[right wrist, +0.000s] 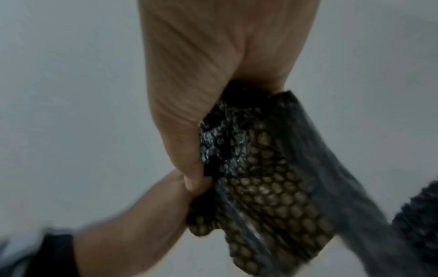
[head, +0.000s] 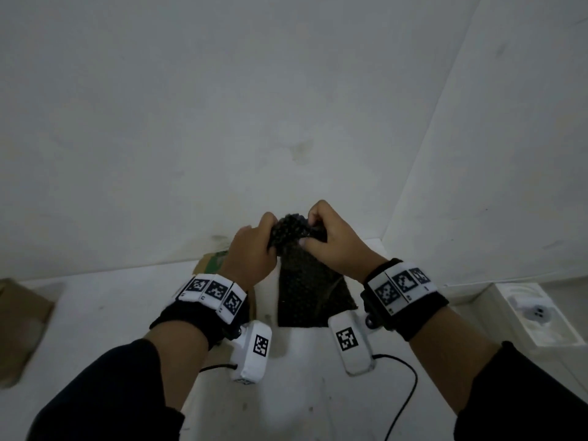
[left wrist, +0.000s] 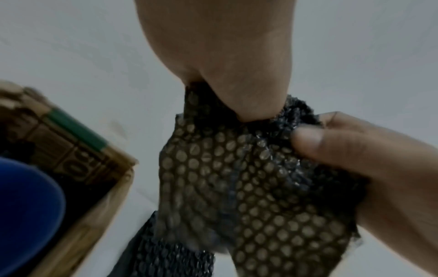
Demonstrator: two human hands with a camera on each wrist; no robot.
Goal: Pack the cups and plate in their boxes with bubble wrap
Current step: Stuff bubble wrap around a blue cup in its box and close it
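A sheet of dark bubble wrap (head: 305,281) hangs in the air over the white table (head: 127,313), its top edge bunched up. My left hand (head: 264,230) grips that bunched top from the left, and my right hand (head: 313,224) pinches it from the right. In the left wrist view the bubble wrap (left wrist: 237,178) fills the middle, with the right hand's thumb (left wrist: 331,148) pressed on it. In the right wrist view my right hand (right wrist: 201,168) is curled round the bubble wrap (right wrist: 267,178). No cup or plate shows inside the wrap.
A brown cardboard box (head: 210,262) stands behind my left hand; its green-striped side (left wrist: 78,159) shows with a blue rounded thing (left wrist: 26,215) in it. Another cardboard box (head: 22,326) lies at the left edge. A white box (head: 537,316) sits at the right by the wall.
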